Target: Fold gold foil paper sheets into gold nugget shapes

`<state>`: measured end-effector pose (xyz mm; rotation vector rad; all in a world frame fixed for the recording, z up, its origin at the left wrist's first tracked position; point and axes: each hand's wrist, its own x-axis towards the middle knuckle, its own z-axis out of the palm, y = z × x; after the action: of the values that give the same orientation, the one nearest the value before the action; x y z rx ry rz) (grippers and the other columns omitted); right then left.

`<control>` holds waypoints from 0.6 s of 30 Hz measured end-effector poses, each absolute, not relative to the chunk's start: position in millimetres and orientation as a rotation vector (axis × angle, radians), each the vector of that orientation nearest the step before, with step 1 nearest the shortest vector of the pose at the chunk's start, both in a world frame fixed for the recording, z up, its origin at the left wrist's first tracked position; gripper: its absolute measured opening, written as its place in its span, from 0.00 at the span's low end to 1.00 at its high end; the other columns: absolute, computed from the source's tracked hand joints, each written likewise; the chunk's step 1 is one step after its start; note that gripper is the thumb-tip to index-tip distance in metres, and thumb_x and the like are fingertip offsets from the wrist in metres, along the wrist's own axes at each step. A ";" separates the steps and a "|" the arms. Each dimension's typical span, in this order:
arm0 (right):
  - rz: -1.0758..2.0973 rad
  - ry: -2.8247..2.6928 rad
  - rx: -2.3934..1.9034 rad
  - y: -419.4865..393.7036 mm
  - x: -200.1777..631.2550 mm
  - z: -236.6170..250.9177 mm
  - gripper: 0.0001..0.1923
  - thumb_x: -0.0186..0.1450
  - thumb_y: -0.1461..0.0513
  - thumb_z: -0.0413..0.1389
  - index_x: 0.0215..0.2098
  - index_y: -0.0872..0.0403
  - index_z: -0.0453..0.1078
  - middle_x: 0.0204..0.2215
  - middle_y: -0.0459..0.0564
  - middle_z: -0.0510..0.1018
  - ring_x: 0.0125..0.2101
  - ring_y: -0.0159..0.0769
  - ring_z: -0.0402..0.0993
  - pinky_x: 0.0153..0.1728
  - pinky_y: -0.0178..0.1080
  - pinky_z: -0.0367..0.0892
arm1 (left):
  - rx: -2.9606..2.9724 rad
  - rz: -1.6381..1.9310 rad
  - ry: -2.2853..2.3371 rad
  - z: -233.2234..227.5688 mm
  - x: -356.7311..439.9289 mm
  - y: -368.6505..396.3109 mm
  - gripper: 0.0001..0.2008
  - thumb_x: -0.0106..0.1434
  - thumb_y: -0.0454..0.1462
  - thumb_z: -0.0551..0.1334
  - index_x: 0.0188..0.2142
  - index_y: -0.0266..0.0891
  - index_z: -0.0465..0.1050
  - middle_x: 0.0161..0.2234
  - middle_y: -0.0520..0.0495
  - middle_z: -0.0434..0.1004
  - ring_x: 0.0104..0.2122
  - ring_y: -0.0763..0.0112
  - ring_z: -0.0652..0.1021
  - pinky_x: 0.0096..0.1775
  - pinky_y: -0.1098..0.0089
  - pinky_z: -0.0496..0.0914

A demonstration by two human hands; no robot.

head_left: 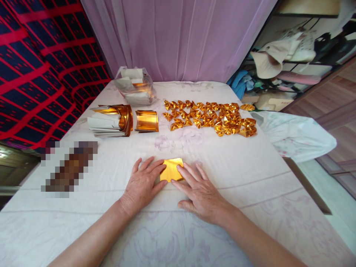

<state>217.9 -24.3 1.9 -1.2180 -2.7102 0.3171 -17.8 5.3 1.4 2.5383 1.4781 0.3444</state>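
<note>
A sheet of gold foil paper (171,170) lies flat on the white patterned cloth in front of me. My left hand (143,183) rests at its left side, fingers stretched out, with fingertips and thumb touching the edge. From the right, my right hand (200,191) lies with its fingers spread, a few fingertips pressing on the paper's right edge and near corner. Beyond my hands, several folded gold foil pieces (210,115) are laid out in rough rows. A small stack of gold foil sheets (147,121) sits left of them.
A larger fanned stack of foil paper (108,124) stands at the left, with a clear plastic bag of more sheets (136,89) behind it. A blurred-out item (72,167) lies near the left edge. A white plastic bag (300,135) hangs beyond the right edge, by cluttered shelves (292,65).
</note>
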 end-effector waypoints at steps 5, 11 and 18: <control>0.255 -2.669 -1.237 -23.8 230.6 8.6 0.25 0.65 0.50 0.59 0.58 0.46 0.68 0.66 0.57 0.58 0.66 0.54 0.47 0.62 0.65 0.46 | 2.525 0.310 1.481 1.1 -19.1 5.7 0.20 0.65 0.44 0.61 0.55 0.45 0.70 0.59 0.48 0.71 0.61 0.48 0.64 0.60 0.41 0.52; 0.217 -2.636 -1.267 -20.1 243.1 9.0 0.20 0.65 0.52 0.59 0.54 0.44 0.72 0.62 0.55 0.65 0.64 0.54 0.52 0.60 0.64 0.50 | 2.512 0.307 1.487 0.7 -19.7 5.6 0.20 0.64 0.44 0.61 0.55 0.46 0.69 0.59 0.49 0.71 0.62 0.48 0.64 0.60 0.40 0.52; 0.235 -2.629 -1.280 -18.4 246.7 12.4 0.17 0.67 0.53 0.57 0.52 0.45 0.74 0.60 0.53 0.69 0.64 0.53 0.54 0.60 0.63 0.51 | 2.491 0.317 1.492 0.7 -19.6 6.2 0.20 0.64 0.44 0.61 0.55 0.48 0.70 0.59 0.50 0.70 0.62 0.50 0.64 0.61 0.42 0.52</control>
<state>246.7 -18.4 12.4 -1.2796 -2.6290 0.2352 -19.6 6.2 0.7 2.4912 1.4918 0.3173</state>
